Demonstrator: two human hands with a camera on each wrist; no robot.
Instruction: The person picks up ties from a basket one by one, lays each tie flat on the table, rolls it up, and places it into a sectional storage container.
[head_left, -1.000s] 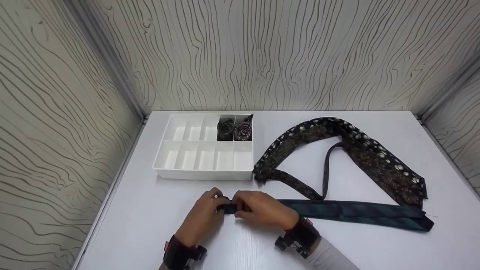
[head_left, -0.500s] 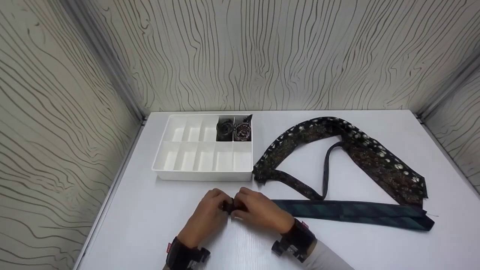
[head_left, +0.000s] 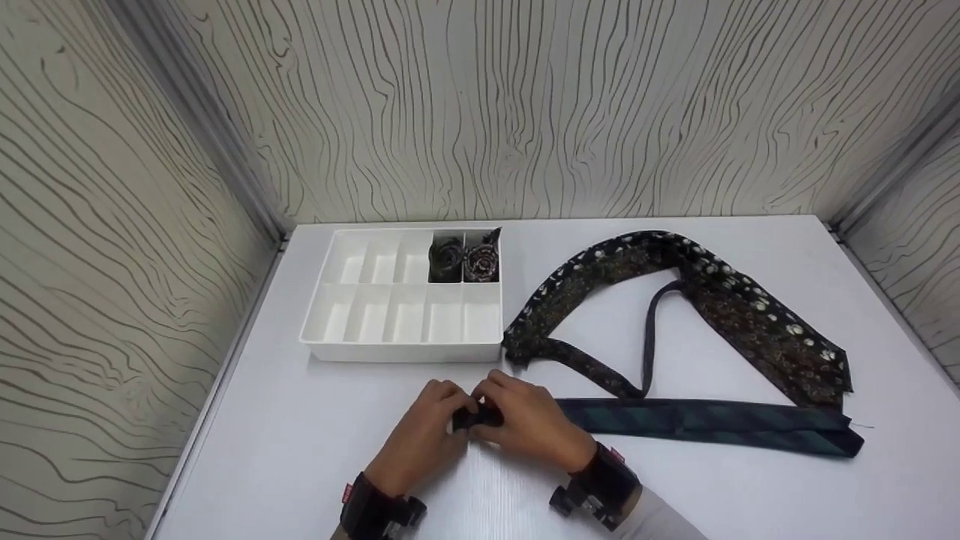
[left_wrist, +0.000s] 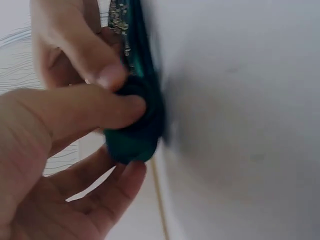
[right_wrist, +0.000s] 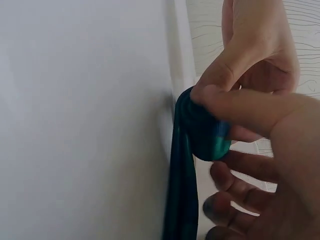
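A dark green and navy striped necktie (head_left: 705, 426) lies along the front of the table, its left end wound into a small roll (left_wrist: 134, 145). My left hand (head_left: 426, 431) grips the roll from the left; in the left wrist view its thumb presses on the coiled side and a fingertip touches underneath. My right hand (head_left: 538, 424) pinches the roll from the right, thumb on the coil in the right wrist view, the other fingers curled beneath. The flat length of the tie runs out past my right hand. Between my hands the roll is partly hidden in the head view.
Behind my hands stands a white divided tray (head_left: 405, 352); two rolled ties (head_left: 481, 262) fill its back right compartments. A dark floral necktie (head_left: 750, 319) lies in a loose loop to the right, its wide end meeting the green tie. Patterned walls (head_left: 480, 112) enclose the table.
My hands have drawn closer together around the roll, and the left hand has shifted slightly right. The tray and floral tie stay in place; the head view has shifted a little.
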